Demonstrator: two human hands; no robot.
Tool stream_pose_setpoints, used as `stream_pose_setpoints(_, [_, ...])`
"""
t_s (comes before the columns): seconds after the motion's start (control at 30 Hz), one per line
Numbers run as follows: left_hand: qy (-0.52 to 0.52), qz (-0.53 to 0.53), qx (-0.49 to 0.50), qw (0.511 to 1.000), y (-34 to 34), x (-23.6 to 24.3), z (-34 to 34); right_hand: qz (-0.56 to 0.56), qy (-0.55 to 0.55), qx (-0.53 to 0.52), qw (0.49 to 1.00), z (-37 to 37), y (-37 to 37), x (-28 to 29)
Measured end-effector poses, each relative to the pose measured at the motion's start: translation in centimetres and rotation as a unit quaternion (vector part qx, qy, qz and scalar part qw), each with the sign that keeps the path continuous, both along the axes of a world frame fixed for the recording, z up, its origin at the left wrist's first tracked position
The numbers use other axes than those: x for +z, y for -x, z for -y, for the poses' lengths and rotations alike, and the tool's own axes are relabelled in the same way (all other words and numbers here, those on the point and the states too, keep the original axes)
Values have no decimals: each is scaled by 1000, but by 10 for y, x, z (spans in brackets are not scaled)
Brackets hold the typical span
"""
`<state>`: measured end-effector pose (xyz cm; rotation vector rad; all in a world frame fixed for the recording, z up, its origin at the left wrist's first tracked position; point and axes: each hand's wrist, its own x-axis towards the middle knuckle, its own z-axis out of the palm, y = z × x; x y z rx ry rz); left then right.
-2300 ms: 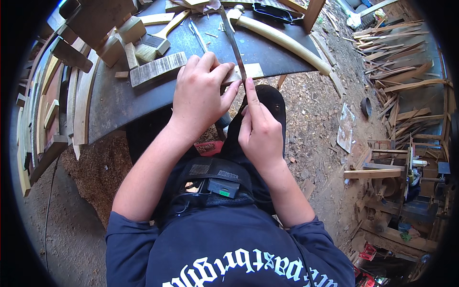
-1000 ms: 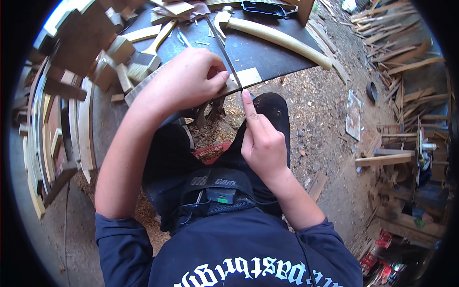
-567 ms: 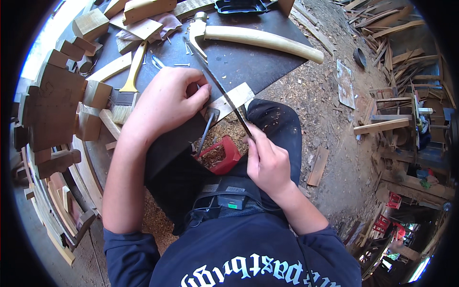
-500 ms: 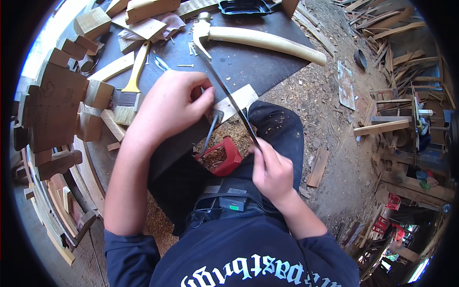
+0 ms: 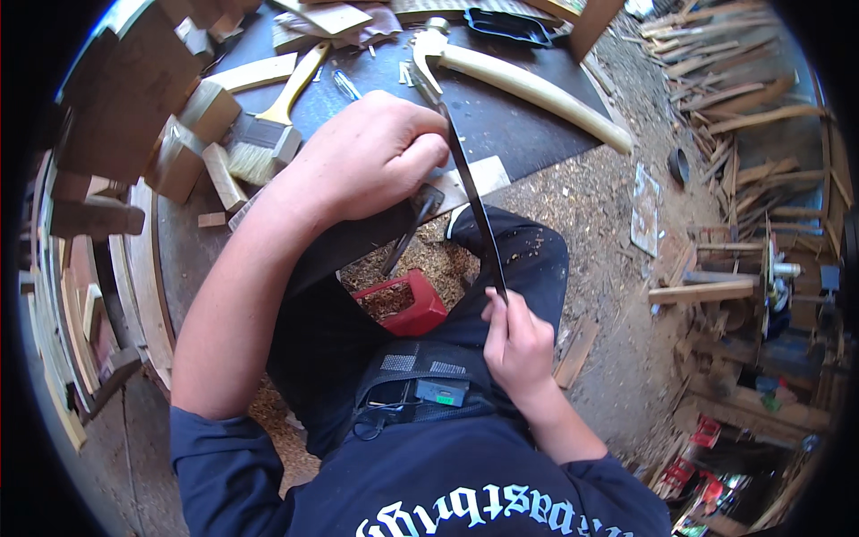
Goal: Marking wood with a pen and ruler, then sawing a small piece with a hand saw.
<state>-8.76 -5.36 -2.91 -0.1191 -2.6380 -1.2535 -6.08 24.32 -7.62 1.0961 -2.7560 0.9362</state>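
Note:
My right hand is closed around the near end of a long, thin dark strip, which looks like a blade or file. The strip slants up past my left hand toward the hammer's claw. My left hand is a closed fist over the table's near edge; its fingertips are hidden, so what it grips cannot be made out. Right beside it, a metal clamp sits at the edge by a flat pale wood piece. Beyond lies a hammer with a pale wooden handle.
A yellow-handled brush, a blue pen, nails and wood blocks lie on the dark table. A black tray stands at the far side. Below is a red plastic object; scrap wood is piled at right.
The view has shifted, so the table and hammer appear farther right. My right hand and the strip sit slightly lower. The left fist stays at the table edge near the clamp.

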Motion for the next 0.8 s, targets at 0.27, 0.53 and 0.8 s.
stream_pose_setpoints(0.27, [-29,-62,50,996,0,-5,2,-56,15,54,997,42,33,5])
stream_pose_setpoints(0.53, [-8,-51,63,997,3,2,-3,-31,21,48,998,27,32,4])
stream_pose_setpoints(0.8, [-86,-79,152,981,0,-3,5,1,55,40,998,7,16,-15])
